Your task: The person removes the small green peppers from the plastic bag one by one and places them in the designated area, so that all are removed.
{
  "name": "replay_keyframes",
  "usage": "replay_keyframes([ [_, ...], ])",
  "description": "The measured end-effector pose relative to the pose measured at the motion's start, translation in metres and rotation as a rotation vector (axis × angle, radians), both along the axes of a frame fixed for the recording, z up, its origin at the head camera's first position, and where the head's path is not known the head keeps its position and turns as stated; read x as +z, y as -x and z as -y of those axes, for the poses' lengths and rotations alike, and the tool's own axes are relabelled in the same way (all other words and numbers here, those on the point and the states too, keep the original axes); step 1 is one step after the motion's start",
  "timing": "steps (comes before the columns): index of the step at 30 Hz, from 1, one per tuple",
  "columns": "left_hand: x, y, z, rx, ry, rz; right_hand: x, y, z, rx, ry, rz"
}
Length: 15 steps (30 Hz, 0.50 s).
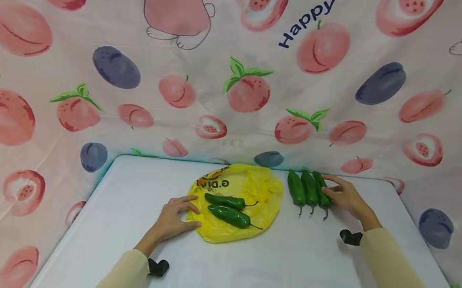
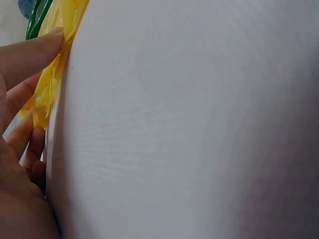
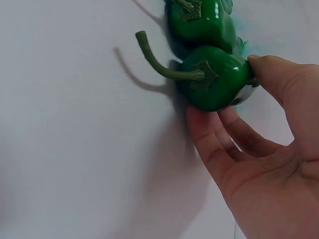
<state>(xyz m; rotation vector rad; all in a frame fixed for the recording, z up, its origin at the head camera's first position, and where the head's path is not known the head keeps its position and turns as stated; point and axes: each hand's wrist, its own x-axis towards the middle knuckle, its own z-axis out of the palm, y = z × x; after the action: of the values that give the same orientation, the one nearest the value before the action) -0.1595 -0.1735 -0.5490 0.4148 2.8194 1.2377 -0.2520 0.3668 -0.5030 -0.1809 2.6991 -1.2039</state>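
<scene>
Lying flattened on the table is a yellow plastic bag (image 1: 261, 234), with two green peppers (image 1: 228, 216) side by side on top of it. My left hand (image 1: 172, 216) rests at the bag's left edge, thumb and fingers spread and touching the plastic. To the right of the bag, three more green peppers stand in a row, stems toward me. My right hand (image 1: 349, 199) holds the rightmost pepper (image 3: 219, 59), thumb on its upper side and fingers along its lower side. The neighbouring pepper (image 3: 202, 27) sits close against it.
A white table (image 1: 240, 279) spreads under everything. Behind it and along the sides hangs a pink cloth (image 1: 205, 69) printed with fruit. Both wrists carry a small black piece, and the sleeves are pale yellow.
</scene>
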Motion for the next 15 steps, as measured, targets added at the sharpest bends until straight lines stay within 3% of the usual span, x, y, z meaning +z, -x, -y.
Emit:
replay_keyframes([
  [15, -0.0003, 0.0015, -0.0003, 0.006, 0.014, 0.036, 0.0, -0.0029, 0.0038, -0.007, 0.021, -0.027],
])
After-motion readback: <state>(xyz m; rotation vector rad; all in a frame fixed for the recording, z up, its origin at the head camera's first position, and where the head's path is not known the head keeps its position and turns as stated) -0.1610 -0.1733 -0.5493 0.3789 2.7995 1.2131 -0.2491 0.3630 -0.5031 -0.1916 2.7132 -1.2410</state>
